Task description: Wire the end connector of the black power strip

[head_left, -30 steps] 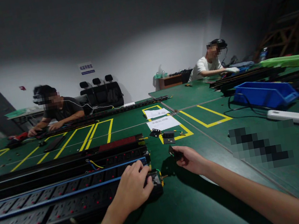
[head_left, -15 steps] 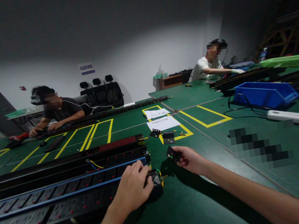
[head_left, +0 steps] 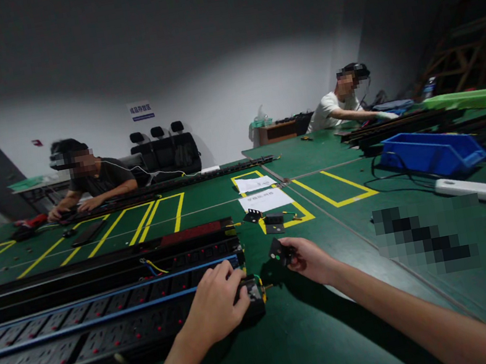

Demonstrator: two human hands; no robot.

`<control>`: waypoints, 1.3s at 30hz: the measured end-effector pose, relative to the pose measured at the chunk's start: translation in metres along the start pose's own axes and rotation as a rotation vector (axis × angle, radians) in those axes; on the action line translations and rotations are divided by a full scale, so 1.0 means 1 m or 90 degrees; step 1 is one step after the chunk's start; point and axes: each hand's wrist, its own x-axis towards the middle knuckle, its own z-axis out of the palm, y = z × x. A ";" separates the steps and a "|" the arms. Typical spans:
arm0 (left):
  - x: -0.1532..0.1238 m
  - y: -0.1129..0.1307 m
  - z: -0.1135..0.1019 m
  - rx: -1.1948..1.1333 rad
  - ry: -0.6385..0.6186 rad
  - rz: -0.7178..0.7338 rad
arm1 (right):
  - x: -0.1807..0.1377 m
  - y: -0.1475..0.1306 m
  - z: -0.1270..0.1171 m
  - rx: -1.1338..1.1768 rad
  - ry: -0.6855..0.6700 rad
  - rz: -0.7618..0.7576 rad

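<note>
My left hand [head_left: 215, 305] grips the right end of the nearest long black power strip [head_left: 88, 344], fingers curled over its top. Short yellow and green wires stick out of that end [head_left: 259, 284]. My right hand [head_left: 310, 258] pinches a small black end cap [head_left: 277, 253] just to the right of the strip's end, its face with a green dot turned toward me. Two more long black strips [head_left: 100, 276] lie side by side behind the first one.
Small black parts [head_left: 266, 220] and white papers [head_left: 264, 199] lie in a yellow-marked box ahead. A blue bin [head_left: 430, 152] and a white bar [head_left: 484, 191] sit to the right. Two other people work at the far tables, at left and at right.
My right hand has turned the small black end cap so that its face with the green dot shows, and shifted it slightly left toward the strip's end. My left hand has stayed put.
</note>
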 end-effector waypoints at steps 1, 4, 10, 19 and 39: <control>0.000 0.000 0.000 -0.002 0.001 0.000 | 0.000 0.000 0.000 -0.012 0.000 -0.004; 0.000 0.000 0.000 -0.005 0.007 0.001 | 0.000 0.001 0.000 -0.029 -0.002 -0.013; 0.001 -0.001 0.002 -0.005 -0.001 -0.003 | -0.001 0.002 0.000 -0.055 0.013 -0.026; 0.000 -0.001 0.001 -0.001 0.004 0.001 | -0.006 0.001 0.004 -0.048 0.013 -0.017; 0.000 0.000 0.002 0.008 0.009 0.002 | -0.009 0.005 0.003 -0.158 -0.056 -0.070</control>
